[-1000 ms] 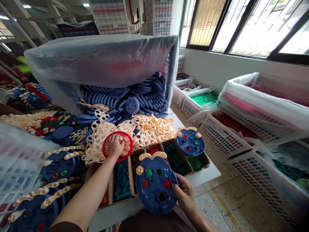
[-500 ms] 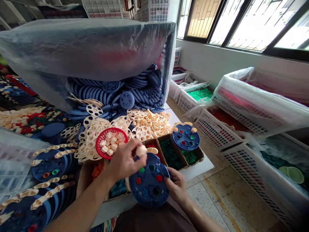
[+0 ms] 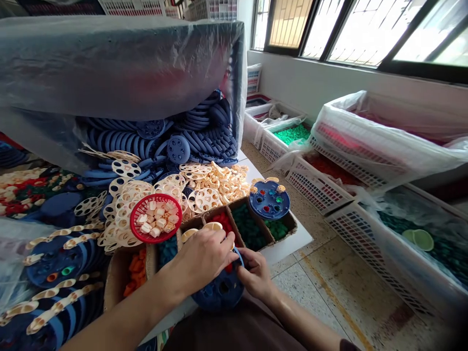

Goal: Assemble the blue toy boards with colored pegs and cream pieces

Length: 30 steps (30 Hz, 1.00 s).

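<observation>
The white counter (image 3: 298, 239) carries a divided box (image 3: 115, 280); before it, above the lap (image 3: 219, 332), is a blue disc (image 3: 219, 295). The right hand (image 3: 258, 274) has its grip pinched on the disc's right rim; the left hand (image 3: 204, 253) curls over its top, contents and exact opening hidden.

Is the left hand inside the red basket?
No, the left hand is over the blue disc, apart from the red basket.

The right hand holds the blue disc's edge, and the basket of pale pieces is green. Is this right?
Not green: the head view shows the basket of pale pieces is red. The right hand holds the disc by its edge.
</observation>
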### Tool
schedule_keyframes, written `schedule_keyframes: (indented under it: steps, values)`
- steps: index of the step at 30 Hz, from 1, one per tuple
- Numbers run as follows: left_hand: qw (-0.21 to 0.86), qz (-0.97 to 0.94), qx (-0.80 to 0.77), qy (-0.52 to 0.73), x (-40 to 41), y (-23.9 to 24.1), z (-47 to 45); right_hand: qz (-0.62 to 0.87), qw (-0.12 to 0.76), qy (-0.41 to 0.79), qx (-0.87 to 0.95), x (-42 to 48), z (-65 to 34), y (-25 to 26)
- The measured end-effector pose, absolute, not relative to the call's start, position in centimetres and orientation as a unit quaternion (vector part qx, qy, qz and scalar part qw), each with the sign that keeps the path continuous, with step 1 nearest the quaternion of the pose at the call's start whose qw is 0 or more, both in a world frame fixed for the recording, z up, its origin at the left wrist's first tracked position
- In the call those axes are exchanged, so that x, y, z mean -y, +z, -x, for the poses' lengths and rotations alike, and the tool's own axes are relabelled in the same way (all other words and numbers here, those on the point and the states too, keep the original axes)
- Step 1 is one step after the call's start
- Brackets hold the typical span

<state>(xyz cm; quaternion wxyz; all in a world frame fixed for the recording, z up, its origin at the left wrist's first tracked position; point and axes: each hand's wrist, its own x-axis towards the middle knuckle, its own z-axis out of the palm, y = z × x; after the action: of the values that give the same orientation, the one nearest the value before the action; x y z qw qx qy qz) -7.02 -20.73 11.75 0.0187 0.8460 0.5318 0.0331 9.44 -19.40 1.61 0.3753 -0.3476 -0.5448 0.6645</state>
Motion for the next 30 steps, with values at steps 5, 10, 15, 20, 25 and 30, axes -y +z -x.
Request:
schedule_keyframes:
  steps: [5, 10, 15, 20, 25, 30]
  values:
    - [0.011, -0.863, -0.505, -0.002, 20.7, 13.9, 7.2, 0.324, 0.364, 0.676, 0.553, 19.5, -9.5, 2.2]
    - [0.125, -0.871, -0.472, -0.046, 18.9, 16.1, 8.1, 0.291, 0.348, 0.686, 0.569, 19.9, -9.4, 2.5]
    - [0.251, -0.829, -0.489, -0.106, 17.2, 16.2, 8.9, 0.273, 0.335, 0.685, 0.587, 20.0, -9.1, 2.4]
    - [0.313, -0.803, -0.504, -0.048, 17.1, 15.1, 9.3, 0.283, 0.342, 0.668, 0.597, 19.9, -9.1, 2.3]
    - [0.449, -0.699, -0.547, 0.099, 18.0, 14.1, 12.0, 0.308, 0.369, 0.653, 0.585, 20.2, -10.1, 2.3]
    - [0.666, -0.492, -0.520, 0.209, 20.6, 10.6, 15.7, 0.349, 0.393, 0.667, 0.529, 20.6, -11.0, 1.3]
